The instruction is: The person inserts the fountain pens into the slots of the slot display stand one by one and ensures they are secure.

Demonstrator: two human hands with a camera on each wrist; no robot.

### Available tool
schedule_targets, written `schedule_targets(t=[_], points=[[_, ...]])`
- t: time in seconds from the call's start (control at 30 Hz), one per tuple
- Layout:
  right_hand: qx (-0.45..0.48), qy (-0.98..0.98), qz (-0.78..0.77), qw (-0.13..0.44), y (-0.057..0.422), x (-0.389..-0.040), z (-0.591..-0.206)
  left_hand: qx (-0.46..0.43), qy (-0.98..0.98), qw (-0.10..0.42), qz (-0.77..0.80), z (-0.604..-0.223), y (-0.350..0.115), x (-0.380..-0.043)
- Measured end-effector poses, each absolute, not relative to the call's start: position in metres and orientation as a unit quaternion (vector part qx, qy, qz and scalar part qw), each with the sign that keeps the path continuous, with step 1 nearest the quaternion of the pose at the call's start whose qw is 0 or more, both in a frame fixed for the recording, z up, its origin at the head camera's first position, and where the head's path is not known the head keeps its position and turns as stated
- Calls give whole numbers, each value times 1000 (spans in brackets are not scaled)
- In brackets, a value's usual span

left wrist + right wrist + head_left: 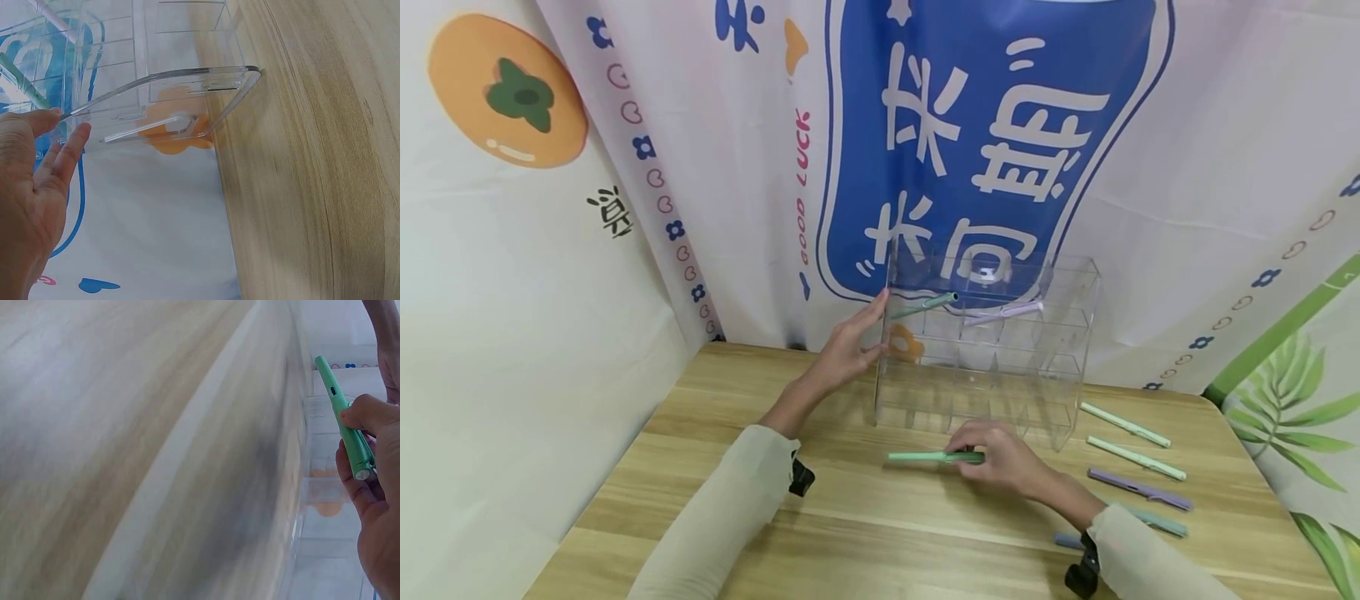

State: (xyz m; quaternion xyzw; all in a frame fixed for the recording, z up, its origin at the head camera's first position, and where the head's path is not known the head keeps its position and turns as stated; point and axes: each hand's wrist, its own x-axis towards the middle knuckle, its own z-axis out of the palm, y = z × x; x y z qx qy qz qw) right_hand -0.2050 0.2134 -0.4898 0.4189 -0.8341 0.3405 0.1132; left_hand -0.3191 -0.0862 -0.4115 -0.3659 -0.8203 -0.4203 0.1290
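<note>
A clear acrylic organizer [985,379] with rows of compartments stands upright at the back of the table. My left hand [847,344] touches its left side panel with fingers fairly straight; in the left wrist view, the fingertips [79,134] meet the panel's edge. In front of the organizer, my right hand [996,457] pinches a green pen [917,457] between thumb and fingers. That pen [339,406] lies sideways in the head view, its plain end pointing left. Inside the upper compartments rest a dark green pen [928,305] and a light purple pen [1007,312].
Right of the organizer, two pale green pens [1126,425], a purple pen [1138,489] and a teal pen [1161,522] lie on the wooden table [865,533]. A blue pen [1067,541] is partly hidden by my right wrist. A printed cloth [760,208] hangs behind.
</note>
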Motion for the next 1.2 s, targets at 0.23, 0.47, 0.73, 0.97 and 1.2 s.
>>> schedule_targets(t=[0.23, 0.47, 0.73, 0.97, 1.2], points=[[421, -830, 349, 111, 227, -201, -484, -363, -821, 126, -423, -412, -86, -317], [438, -810, 371, 119, 237, -200, -475, -369, -819, 134, -419, -413, -87, -318], [441, -807, 368, 135, 248, -200, -467, -370, -818, 133, -420, -415, -87, -318], [437, -807, 373, 137, 259, -198, -457, -375, -815, 138, -419, -415, -86, -320], [404, -823, 376, 137, 270, -195, -449, -370, -819, 132, -419, -414, -86, -321]])
